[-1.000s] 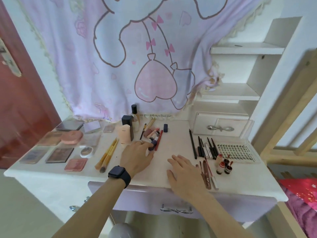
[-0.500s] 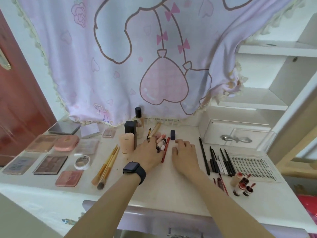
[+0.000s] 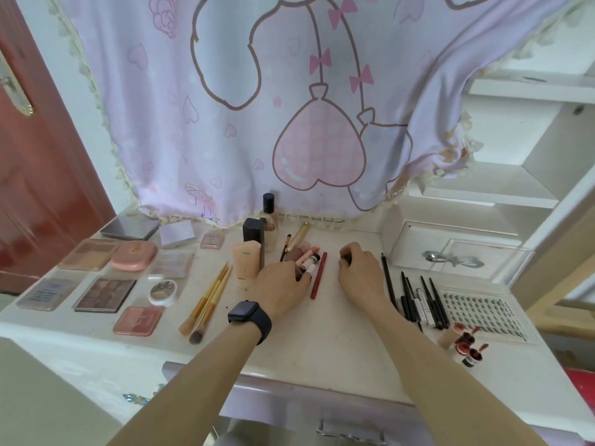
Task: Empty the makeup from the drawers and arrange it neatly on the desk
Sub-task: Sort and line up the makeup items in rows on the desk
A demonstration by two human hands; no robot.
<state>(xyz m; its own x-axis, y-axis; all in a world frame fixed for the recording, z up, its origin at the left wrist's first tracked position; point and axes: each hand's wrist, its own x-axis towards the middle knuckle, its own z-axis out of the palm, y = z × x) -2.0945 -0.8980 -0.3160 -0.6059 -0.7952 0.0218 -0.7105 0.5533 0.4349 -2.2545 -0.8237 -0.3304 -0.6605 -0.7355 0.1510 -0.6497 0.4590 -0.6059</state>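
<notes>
Makeup lies spread over the white desk [image 3: 322, 336]. My left hand [image 3: 283, 291], with a black watch on the wrist, has its fingers curled at the near ends of a cluster of lip tubes [image 3: 306, 257], thumb against a white-tipped one. A red pencil [image 3: 318, 275] lies just to their right. My right hand [image 3: 360, 275] is curled over a small dark tube [image 3: 347, 259], which is mostly hidden under the fingers. A peach foundation tube [image 3: 246, 259], a dark box [image 3: 254, 233] and a glass bottle [image 3: 269, 214] stand behind my left hand.
Palettes and compacts [image 3: 103, 294] fill the desk's left part, with brushes [image 3: 209, 300] beside them. Black pencils [image 3: 415, 300], a lash tray [image 3: 483, 313] and small red pots [image 3: 467, 346] lie right. A small drawer [image 3: 450, 259] sits back right. A pink cloth [image 3: 289, 107] hangs behind.
My head has leaned closer to the desk. My right hand moved forward from the desk's front edge and closed over the small dark tube. My left hand stayed at the lip tubes.
</notes>
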